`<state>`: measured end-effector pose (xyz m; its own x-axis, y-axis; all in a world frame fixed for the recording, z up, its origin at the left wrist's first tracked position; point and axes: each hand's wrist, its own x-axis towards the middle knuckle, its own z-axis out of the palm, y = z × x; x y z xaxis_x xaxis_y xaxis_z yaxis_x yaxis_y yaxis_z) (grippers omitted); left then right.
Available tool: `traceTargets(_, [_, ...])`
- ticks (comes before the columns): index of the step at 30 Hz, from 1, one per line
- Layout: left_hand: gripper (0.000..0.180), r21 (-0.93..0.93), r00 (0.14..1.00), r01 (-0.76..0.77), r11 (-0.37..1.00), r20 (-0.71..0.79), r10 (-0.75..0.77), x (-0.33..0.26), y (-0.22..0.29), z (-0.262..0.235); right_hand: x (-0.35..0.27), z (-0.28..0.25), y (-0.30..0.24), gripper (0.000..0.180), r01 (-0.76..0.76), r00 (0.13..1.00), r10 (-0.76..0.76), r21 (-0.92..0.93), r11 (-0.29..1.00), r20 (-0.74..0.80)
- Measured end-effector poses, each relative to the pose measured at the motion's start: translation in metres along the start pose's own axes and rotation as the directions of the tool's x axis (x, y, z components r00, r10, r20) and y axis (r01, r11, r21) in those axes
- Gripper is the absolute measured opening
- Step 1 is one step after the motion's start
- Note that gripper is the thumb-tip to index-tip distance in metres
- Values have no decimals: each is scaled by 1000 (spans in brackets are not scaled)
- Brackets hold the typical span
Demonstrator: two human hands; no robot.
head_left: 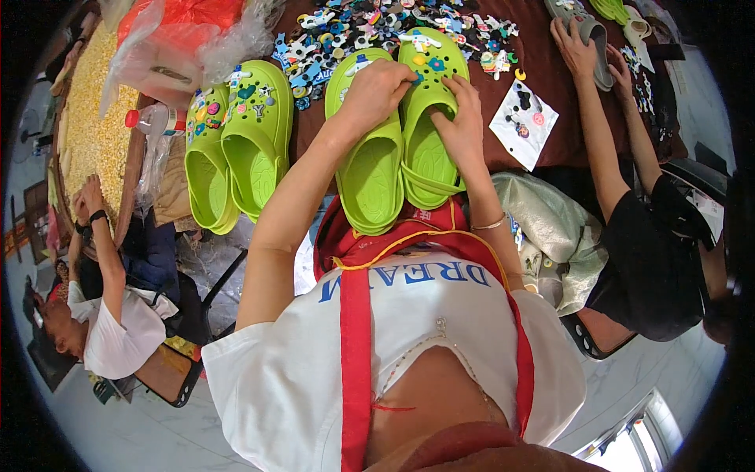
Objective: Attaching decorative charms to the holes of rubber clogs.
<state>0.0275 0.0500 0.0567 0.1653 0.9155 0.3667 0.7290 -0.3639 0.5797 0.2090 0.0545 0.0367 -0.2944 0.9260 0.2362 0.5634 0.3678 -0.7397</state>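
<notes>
Two lime-green clogs stand side by side in front of me, toes pointing away. My left hand (pixel 376 93) reaches across the left clog (pixel 370 177). Its fingertips are pinched at a blue flower charm (pixel 418 78) on the toe of the right clog (pixel 429 149). My right hand (pixel 462 122) grips that right clog, fingers over the top and thumb in the opening. Another blue flower charm (pixel 436 64), a small yellow charm (pixel 419 60) and a white character charm (pixel 417 39) sit on the same toe. The left clog's toe is partly hidden by my left hand.
A decorated green clog pair (pixel 255 134) stands left, near a red-capped bottle (pixel 157 120). Loose charms (pixel 338 35) cover the table's far side; a white packet (pixel 524 122) lies right. A person's hands at right hold a grey clog (pixel 595 47); another person sits left.
</notes>
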Motion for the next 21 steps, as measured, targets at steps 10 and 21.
traceTargets(10, [13, 19, 1000, -19, 1000, -5, 19, 2, -1, 3, 1, -1, 4, 45, 13, 1000, -13, -8, 1000, -23])
traceTargets(21, [15, -155, 865, 213, 965, -429, -260, 18, -37, -13, 0, -3, -1, 50, 36, 999, -36, 6, 999, -3])
